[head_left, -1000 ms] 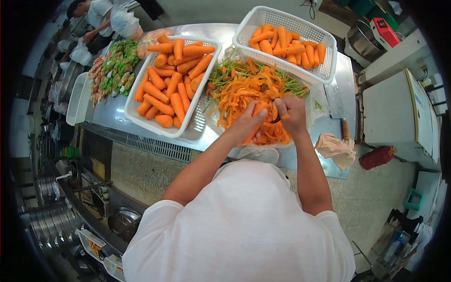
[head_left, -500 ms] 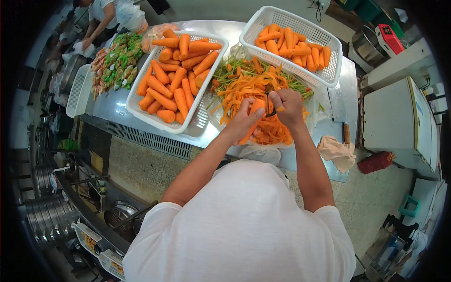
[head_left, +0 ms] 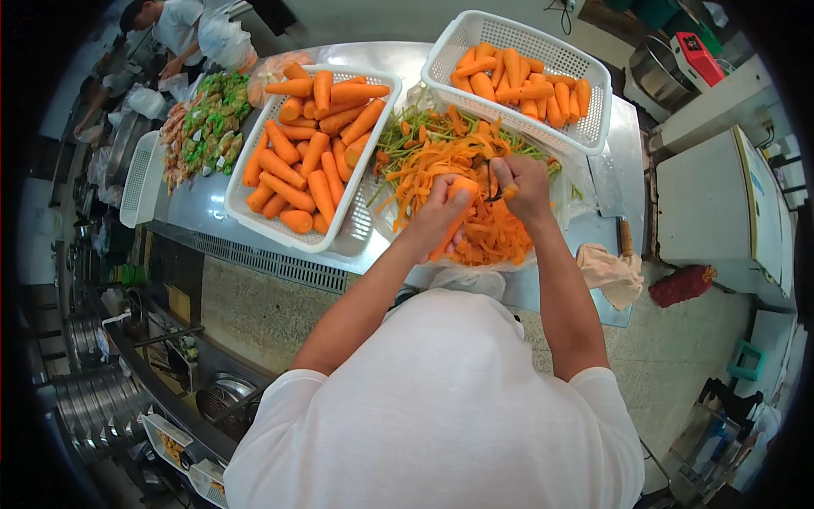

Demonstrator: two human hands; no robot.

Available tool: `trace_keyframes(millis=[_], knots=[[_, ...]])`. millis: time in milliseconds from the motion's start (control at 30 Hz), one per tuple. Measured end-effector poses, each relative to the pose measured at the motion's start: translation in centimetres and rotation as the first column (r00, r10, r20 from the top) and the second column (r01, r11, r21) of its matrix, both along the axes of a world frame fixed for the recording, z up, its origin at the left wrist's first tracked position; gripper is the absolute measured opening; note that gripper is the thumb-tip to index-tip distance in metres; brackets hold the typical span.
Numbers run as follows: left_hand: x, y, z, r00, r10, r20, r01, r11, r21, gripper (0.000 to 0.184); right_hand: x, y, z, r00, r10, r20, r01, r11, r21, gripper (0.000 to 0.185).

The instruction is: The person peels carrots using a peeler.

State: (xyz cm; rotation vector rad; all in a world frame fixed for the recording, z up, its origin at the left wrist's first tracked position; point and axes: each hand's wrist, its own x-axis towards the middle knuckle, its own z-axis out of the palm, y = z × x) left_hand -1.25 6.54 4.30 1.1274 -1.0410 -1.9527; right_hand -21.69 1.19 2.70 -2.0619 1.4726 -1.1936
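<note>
My left hand (head_left: pixel 438 216) is closed around a carrot (head_left: pixel 459 193) that slants over a heap of orange peelings. Just to its right, my right hand (head_left: pixel 525 187) grips a peeler (head_left: pixel 494 180) with a dark frame; its blade end sits a small gap from the carrot. Under both hands spread the carrot peelings (head_left: pixel 500 233), mixed with green stalks (head_left: pixel 407 136) on a clear plastic bag. A white basket (head_left: pixel 235 204) full of carrots stands to the left. Behind the heap, another white basket (head_left: pixel 599 140) holds more carrots.
A cleaver (head_left: pixel 608 191) and a cloth (head_left: pixel 612 276) lie at the metal table's right side. Green and tan packets (head_left: pixel 208 123) are piled at the far left. A co-worker (head_left: pixel 174 34) stands beyond them. A red sack (head_left: pixel 682 286) rests on the floor.
My right hand and the peeler have shifted slightly right, away from the carrot. The carrot in my left hand shows its end more plainly. The whole view has turned a little.
</note>
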Motion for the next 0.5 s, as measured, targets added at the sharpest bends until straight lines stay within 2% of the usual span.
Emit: trace_keyframes(millis=[33, 133, 167, 233, 300, 367, 400, 467, 500], knots=[[-0.3, 0.4, -0.1, 0.997, 0.030, 0.077, -0.025, 0.998, -0.066, 0.042, 0.1, 0.7, 0.4, 0.998, 0.056, -0.006, -0.056, 0.996, -0.068, 0.048], [-0.2, -0.3, 0.0, 0.999, -0.044, 0.002, 0.044, 0.999, -0.003, 0.040, -0.2, -0.4, -1.1, 0.999, 0.029, -0.040, -0.029, 1.000, 0.000, 0.048], [-0.4, -0.3, 0.0, 0.999, -0.042, 0.002, 0.042, 0.999, -0.008, 0.040, -0.6, -0.5, -1.5, 0.986, -0.083, -0.146, 0.086, 0.996, 0.016, 0.047], [-0.5, -0.4, -0.6, 0.991, 0.000, -0.137, 0.016, 0.993, 0.116, 0.040, -0.7, -0.2, -0.4, 0.994, -0.050, -0.098, 0.052, 0.998, 0.023, 0.048], [0.0, -0.8, -1.3, 0.994, 0.000, -0.114, 0.015, 0.991, 0.134, 0.040, -0.2, 0.5, -0.5, 0.998, -0.017, -0.054, 0.020, 0.998, 0.053, 0.048], [-0.2, -1.1, -1.7, 0.995, -0.023, -0.097, 0.036, 0.990, 0.137, 0.040, 0.4, 0.2, -0.9, 0.997, 0.024, -0.074, -0.033, 0.992, -0.125, 0.048], [-0.3, -0.9, -1.0, 0.995, -0.026, -0.093, 0.038, 0.991, 0.130, 0.039, -0.1, 0.2, -1.4, 0.997, 0.019, -0.075, -0.028, 0.992, -0.123, 0.048], [-0.3, -0.7, 0.2, 0.996, -0.016, -0.083, 0.025, 0.994, 0.110, 0.037, -0.8, -0.7, -2.3, 0.995, -0.082, -0.065, 0.089, 0.988, 0.124, 0.047], [-0.5, -0.5, 0.5, 1.000, 0.004, -0.021, -0.004, 1.000, 0.031, 0.038, -0.3, -0.8, -1.6, 0.995, -0.074, -0.062, 0.081, 0.989, 0.120, 0.047]])
